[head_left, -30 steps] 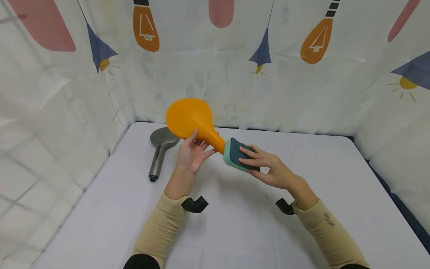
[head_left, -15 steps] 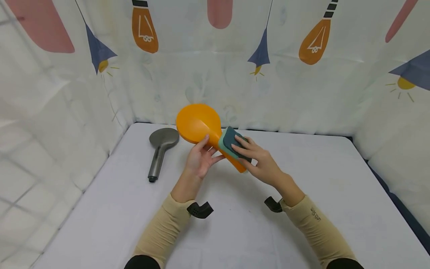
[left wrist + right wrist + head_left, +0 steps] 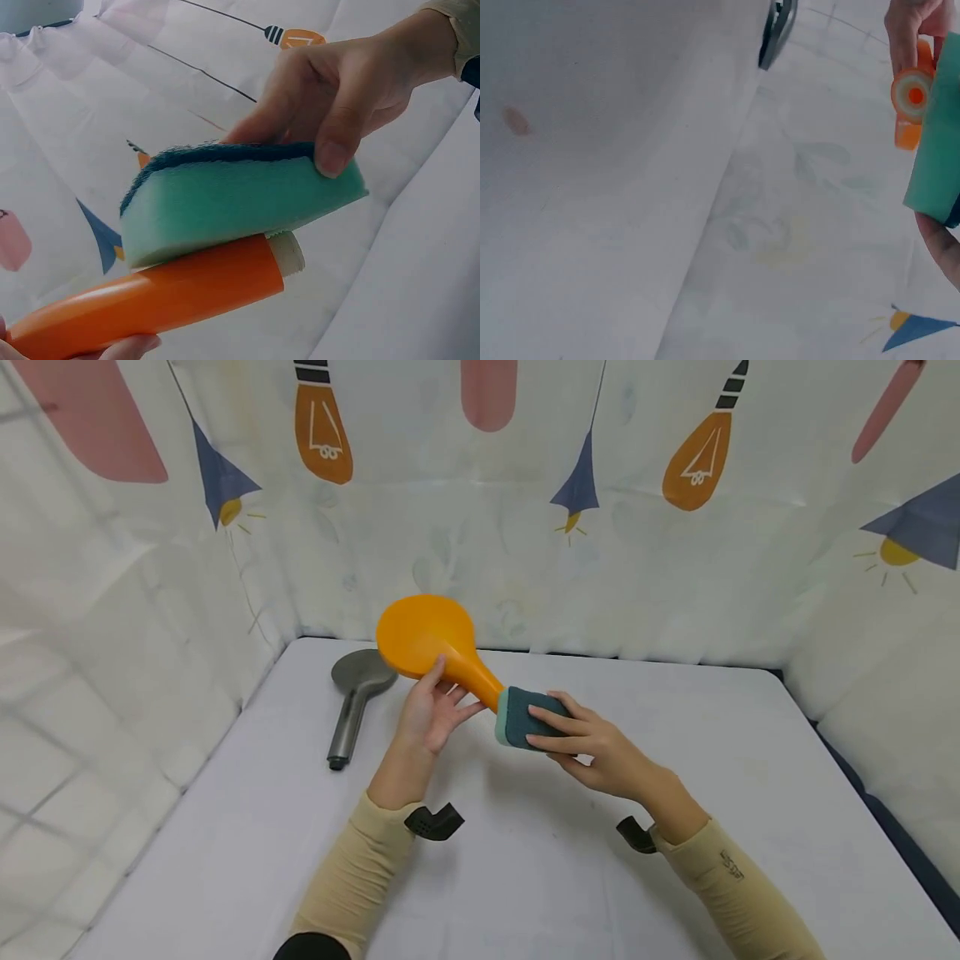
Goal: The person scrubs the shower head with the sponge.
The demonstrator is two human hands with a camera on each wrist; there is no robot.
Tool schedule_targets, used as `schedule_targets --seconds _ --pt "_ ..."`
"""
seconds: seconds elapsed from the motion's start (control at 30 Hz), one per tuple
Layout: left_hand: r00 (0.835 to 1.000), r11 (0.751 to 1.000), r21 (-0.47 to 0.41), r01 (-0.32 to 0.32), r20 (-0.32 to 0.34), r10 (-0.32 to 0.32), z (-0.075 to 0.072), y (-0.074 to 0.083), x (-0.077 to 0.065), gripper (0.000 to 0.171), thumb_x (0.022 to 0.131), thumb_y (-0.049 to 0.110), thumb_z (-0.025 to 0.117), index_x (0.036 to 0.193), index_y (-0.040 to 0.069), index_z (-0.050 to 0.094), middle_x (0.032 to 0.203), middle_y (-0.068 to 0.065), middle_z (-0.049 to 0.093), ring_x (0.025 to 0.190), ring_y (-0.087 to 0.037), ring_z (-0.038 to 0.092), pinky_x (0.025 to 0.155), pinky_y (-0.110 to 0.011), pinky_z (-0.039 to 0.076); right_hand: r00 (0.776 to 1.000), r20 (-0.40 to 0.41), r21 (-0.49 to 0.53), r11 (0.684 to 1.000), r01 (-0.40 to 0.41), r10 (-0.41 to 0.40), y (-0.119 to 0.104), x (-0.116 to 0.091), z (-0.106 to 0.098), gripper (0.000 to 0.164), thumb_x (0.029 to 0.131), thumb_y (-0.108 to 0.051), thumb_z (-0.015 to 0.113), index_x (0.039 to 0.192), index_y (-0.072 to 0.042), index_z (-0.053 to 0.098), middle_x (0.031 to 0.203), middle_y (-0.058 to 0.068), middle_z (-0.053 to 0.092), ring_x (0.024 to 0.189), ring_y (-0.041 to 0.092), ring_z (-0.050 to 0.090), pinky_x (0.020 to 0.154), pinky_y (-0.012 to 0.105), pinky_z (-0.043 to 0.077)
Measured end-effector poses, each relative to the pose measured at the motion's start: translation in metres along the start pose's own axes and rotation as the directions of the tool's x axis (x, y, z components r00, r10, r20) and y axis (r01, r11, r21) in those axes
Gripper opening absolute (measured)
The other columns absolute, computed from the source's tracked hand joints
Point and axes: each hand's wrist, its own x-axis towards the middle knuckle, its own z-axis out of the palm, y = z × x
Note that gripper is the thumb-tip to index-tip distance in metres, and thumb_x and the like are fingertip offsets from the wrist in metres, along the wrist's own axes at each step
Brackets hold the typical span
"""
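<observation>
My left hand (image 3: 427, 714) holds an orange shower head (image 3: 426, 633) above the table by its neck, with the round head tilted up and to the left. My right hand (image 3: 600, 747) grips a two-layer sponge (image 3: 517, 720), green foam with a dark blue scouring layer on top. In the left wrist view the foam side of the sponge (image 3: 225, 210) lies along the orange handle (image 3: 195, 289), whose pale threaded end sticks out beyond. The right wrist view shows the handle's round hollow end (image 3: 913, 96) beside the foam. In the head view the sponge hides the handle's lower part.
A grey shower head (image 3: 352, 697) lies on the white-covered table (image 3: 480, 877), to the left of my left hand. White cloth walls (image 3: 480, 543) printed with bulbs and lamps stand behind the table and at both sides.
The sponge went up the handle toward the round head half a second ago, and now it is back down at the handle's lower end. The orange shower head shifted right, then back left.
</observation>
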Motion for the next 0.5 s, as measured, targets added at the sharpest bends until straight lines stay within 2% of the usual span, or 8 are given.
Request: schedule_targets --seconds 0.13,0.23,0.37,0.5 --pt "1.000 0.999 -0.042 0.007 -0.012 -0.008 -0.0016 0.0023 -0.0008 0.049 0.110 0.028 0.050 0.156 0.019 0.033 0.144 -0.012 0.048 0.134 -0.036 0.048 0.107 -0.072 0.030 0.998 -0.043 0.082 0.996 -0.032 0.035 0.0033 -0.0076 0.0004 0.047 0.092 0.004 0.073 0.137 -0.012 0.068 0.150 0.013 0.053 0.144 0.042 0.038 0.109 0.049 0.042" --pt "1.000 0.998 -0.060 0.006 -0.019 -0.007 -0.0017 0.0033 -0.0020 0.049 0.110 0.028 0.050 0.155 0.019 0.034 0.143 -0.012 0.049 0.133 -0.036 0.050 0.105 -0.071 0.032 0.995 -0.062 0.125 0.990 -0.069 0.077 0.0041 -0.0084 0.0032 0.056 0.086 0.011 0.075 0.137 -0.011 0.068 0.152 0.013 0.051 0.147 0.038 0.035 0.113 0.046 0.038" --pt "1.000 0.998 -0.057 -0.020 -0.025 0.019 -0.0021 0.0060 -0.0030 0.049 0.110 0.029 0.051 0.155 0.020 0.033 0.144 -0.012 0.049 0.131 -0.036 0.051 0.104 -0.071 0.034 0.996 -0.071 0.087 0.995 -0.043 0.049 0.0057 -0.0068 0.0060 0.053 0.087 0.008 0.076 0.136 -0.010 0.068 0.151 0.015 0.052 0.144 0.042 0.038 0.109 0.050 0.041" --pt "0.999 0.999 -0.015 -0.041 -0.003 0.041 -0.0036 0.0099 -0.0029 0.049 0.110 0.029 0.050 0.155 0.020 0.033 0.142 -0.011 0.049 0.128 -0.034 0.053 0.103 -0.071 0.034 0.996 -0.075 0.100 0.994 -0.042 0.050 0.0096 -0.0104 0.0045 0.058 0.082 0.012 0.078 0.135 -0.010 0.070 0.149 0.015 0.054 0.140 0.047 0.042 0.111 0.042 0.041"
